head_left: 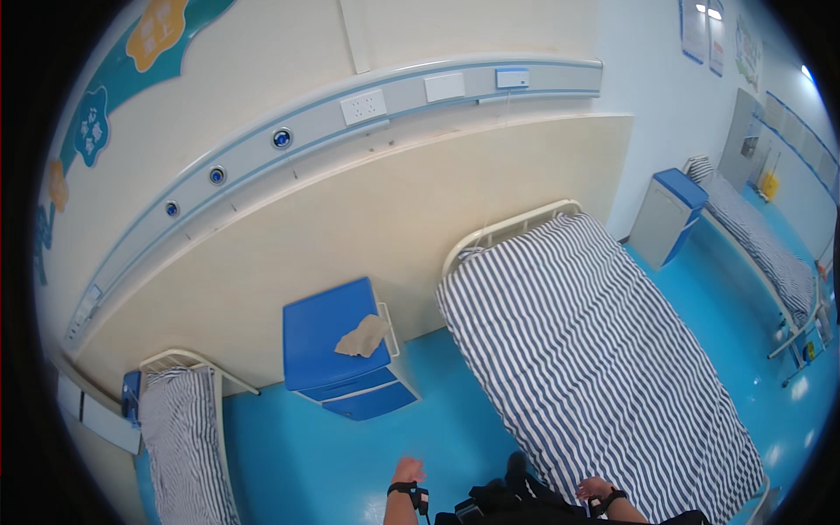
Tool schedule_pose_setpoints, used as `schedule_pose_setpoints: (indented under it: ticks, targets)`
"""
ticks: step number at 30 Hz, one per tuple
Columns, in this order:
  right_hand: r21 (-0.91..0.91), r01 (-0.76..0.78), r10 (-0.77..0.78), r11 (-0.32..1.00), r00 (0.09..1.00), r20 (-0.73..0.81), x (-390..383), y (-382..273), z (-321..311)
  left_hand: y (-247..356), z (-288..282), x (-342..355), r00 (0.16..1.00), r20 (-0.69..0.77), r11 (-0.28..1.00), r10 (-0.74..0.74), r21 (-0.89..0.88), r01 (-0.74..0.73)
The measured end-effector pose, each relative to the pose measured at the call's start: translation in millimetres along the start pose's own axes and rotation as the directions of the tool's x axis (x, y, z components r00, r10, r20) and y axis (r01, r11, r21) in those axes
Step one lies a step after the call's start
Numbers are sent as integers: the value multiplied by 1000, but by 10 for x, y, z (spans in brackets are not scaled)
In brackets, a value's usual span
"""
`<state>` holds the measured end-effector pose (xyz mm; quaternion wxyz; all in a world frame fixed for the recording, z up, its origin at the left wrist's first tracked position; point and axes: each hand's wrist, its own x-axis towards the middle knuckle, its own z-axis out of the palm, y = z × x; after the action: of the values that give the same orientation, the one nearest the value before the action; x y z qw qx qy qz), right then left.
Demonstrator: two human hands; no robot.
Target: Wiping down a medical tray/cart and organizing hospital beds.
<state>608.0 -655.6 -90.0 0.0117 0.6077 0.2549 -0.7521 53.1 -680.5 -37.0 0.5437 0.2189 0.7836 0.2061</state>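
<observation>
My left hand (408, 471) hangs over the blue floor between the cabinet and the wide bed. Its fingers are slightly smeared but look loosely spread, and nothing shows in them. Beside the near left edge of the wide bed (595, 350) is my right hand (595, 488), loosely bent with no object visible in it; I cannot tell if it touches the sheet. A dark band with a small device circles each wrist. The bed carries a rumpled blue-and-white striped cover. On the blue-topped bedside cabinet (325, 325) lies a crumpled beige cloth (362, 336).
A narrow striped bed (182, 437) stands at the left, another (757, 236) at the far right. Next to that one is a second blue-topped cabinet (667, 214). A wall rail (402, 98) with sockets runs above the beds. Blue floor (297, 446) lies between cabinet and bed.
</observation>
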Motion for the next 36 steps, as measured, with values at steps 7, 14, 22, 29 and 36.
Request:
schedule_pose_setpoints:
  ticks: [7, 14, 22, 29, 36]
  targets:
    - [-229, 391, -358, 892, 918, 171, 656, -702, -128, -257, -294, -481, 955, 26, 922, -296, -253, 293]
    - [-542, 205, -203, 815, 977, 64, 1061, -2049, 409, -26, -398, -989, 979, -100, 933, -176, -333, 134]
    - [-548, 818, -66, -178, 545, 836, 1564, -2569, 622, -405, -661, -748, 934, 46, 836, -353, -432, 338]
    - [-777, 233, -82, 585, 970, 230, 1569, -3564, 2367, -759, -1065, -154, 954, -51, 802, -297, -556, 220]
    - [-510, 813, -301, -281, 430, 852, 1648, -4433, 4756, -1407, -1309, 576, 918, -184, 557, -352, -829, 48]
